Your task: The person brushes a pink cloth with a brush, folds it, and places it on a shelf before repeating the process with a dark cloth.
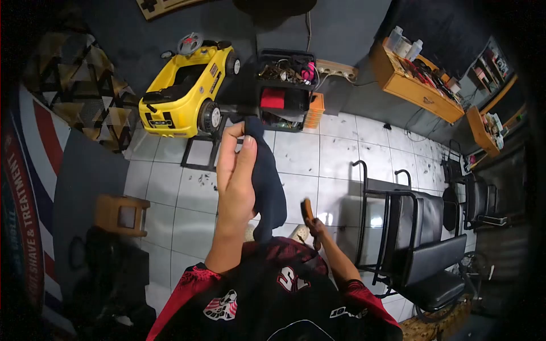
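My left hand [234, 176] is raised in front of me, with thumb and bent fingers pinching the top of a dark navy cloth [268, 187]. The cloth hangs down in a long, narrow fold beside the palm. Lower and to the right, my right hand [314, 226] is closed around a brown, brush-like object [306, 208] that points upward. Its exact kind is too small and blurred to make out. The two hands are apart, both in front of my black and red shirt [273, 284].
A yellow toy car [182, 96] stands at the back left by a dark rack [190, 166]. Filled black crates [286, 68] are beside it. Black barber chairs [418, 227] occupy the right, below a wooden counter [418, 91]. Hair clippings dot the white tiles [341, 139]. A wooden stool [121, 215] stands left.
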`<state>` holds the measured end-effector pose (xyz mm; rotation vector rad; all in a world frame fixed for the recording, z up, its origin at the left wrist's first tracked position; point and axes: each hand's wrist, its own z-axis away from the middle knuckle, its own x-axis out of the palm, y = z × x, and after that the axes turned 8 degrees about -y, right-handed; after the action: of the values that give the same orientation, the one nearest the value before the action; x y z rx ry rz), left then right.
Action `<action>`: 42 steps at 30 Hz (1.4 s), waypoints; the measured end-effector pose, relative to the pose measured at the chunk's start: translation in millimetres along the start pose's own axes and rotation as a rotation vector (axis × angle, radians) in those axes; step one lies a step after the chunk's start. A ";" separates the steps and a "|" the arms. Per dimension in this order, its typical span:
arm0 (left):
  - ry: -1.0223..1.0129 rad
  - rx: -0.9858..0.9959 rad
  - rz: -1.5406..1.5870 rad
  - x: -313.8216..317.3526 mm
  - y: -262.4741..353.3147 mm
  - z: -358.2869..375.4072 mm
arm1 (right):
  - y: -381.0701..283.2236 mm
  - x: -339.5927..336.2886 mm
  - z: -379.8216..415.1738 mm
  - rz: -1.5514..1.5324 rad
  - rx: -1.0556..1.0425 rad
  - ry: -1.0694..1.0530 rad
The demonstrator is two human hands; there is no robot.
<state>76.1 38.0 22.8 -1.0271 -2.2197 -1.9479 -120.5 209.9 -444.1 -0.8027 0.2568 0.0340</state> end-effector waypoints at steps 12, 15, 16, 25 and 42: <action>0.013 0.033 -0.064 20.0 -8.5 -5.8 | -240.4 12.6 108.9 0.130 -0.977 0.397; 0.044 0.103 -0.092 18.9 -1.1 -4.4 | -142.7 25.2 46.8 0.650 -0.428 0.230; 0.088 0.101 -0.025 26.0 8.9 -2.7 | -91.0 27.8 23.7 0.732 -0.313 0.184; 0.114 0.015 -0.074 7.9 -15.2 -5.6 | -53.6 8.2 10.8 0.594 -0.645 0.350; 0.172 0.146 0.035 24.3 1.9 -16.7 | 104.4 11.2 -51.3 1.022 -0.694 -0.071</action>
<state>51.3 34.3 38.5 -0.8399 -2.1963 -1.7559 -133.9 245.1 -554.7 -1.2773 0.5824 1.1617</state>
